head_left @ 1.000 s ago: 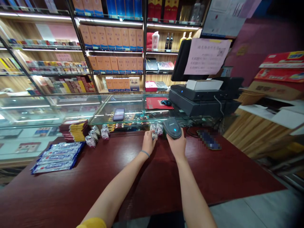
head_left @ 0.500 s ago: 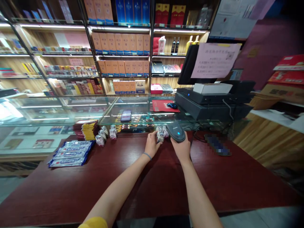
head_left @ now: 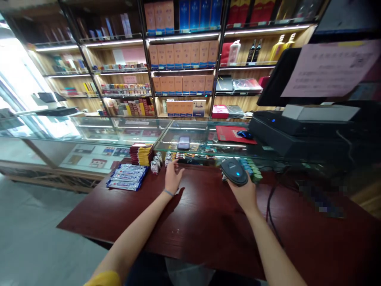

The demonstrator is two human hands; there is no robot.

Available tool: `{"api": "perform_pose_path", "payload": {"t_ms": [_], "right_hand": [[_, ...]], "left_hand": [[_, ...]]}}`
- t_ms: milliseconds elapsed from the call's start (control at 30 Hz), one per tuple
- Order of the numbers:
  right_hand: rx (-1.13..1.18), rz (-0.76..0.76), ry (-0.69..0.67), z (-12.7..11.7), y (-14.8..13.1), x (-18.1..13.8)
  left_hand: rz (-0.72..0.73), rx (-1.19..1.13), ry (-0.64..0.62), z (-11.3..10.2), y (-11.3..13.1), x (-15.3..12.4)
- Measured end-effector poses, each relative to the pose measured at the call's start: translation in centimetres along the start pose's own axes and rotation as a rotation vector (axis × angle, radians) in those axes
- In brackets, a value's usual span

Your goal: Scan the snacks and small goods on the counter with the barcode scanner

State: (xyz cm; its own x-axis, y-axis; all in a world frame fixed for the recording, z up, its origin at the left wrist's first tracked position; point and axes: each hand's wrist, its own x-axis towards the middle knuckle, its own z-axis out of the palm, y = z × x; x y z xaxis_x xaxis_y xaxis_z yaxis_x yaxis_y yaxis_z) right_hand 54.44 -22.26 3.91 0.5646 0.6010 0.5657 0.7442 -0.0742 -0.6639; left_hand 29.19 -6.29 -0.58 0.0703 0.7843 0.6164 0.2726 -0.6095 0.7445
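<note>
My right hand [head_left: 245, 194] is wrapped round a black handheld barcode scanner [head_left: 234, 171] with a lit blue light; its handle is hidden in my grip. Beneath its left edge, small jars show only in part. My left hand [head_left: 173, 176] is at the back of the brown table, thumb apart from the fingers, right beside a silver-lidded small jar [head_left: 168, 160]. More such small jars [head_left: 155, 166] stand just left of it. Farther left are a stack of red and yellow packets [head_left: 142, 154] and a row of blue-and-silver packets [head_left: 127, 177].
Behind the table [head_left: 205, 214] runs a glass counter [head_left: 202, 137] with a phone-like device [head_left: 183, 143] and a mouse [head_left: 244, 134] on a red mat. Green round items [head_left: 255, 171] stand right of the scanner. A monitor [head_left: 279, 75], black cable [head_left: 270, 206] and blurred dark object [head_left: 320, 198] lie right.
My left hand has moved left, from the jars by the scanner to the left group of jars. The scanner stays in my right hand. The view has turned left, showing more floor.
</note>
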Motion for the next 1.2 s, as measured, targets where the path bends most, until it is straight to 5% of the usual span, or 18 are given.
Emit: {"api": "perform_pose_path", "payload": {"t_ms": [233,367,800,967,1200], "right_hand": [[0.054,-0.048,-0.145,2.5,-2.0,-2.3],[0.088,-0.092,-0.274,3.4,-3.6,-3.8],[0.085,-0.161,-0.411,3.8,-4.2,-4.9],[0.074,-0.169,-0.409,3.7,-4.1,-5.0],[0.078,-0.170,-0.402,3.4,-3.9,-5.0]], "left_hand": [[-0.036,0.136,0.216,-8.1,-2.7,0.8],[-0.070,0.220,0.316,-10.4,-4.2,0.9],[-0.002,0.338,0.040,-9.3,-6.4,0.6],[-0.039,0.352,0.033,-9.1,-6.8,0.3],[-0.159,-0.053,0.038,-8.8,-5.1,0.9]]}}
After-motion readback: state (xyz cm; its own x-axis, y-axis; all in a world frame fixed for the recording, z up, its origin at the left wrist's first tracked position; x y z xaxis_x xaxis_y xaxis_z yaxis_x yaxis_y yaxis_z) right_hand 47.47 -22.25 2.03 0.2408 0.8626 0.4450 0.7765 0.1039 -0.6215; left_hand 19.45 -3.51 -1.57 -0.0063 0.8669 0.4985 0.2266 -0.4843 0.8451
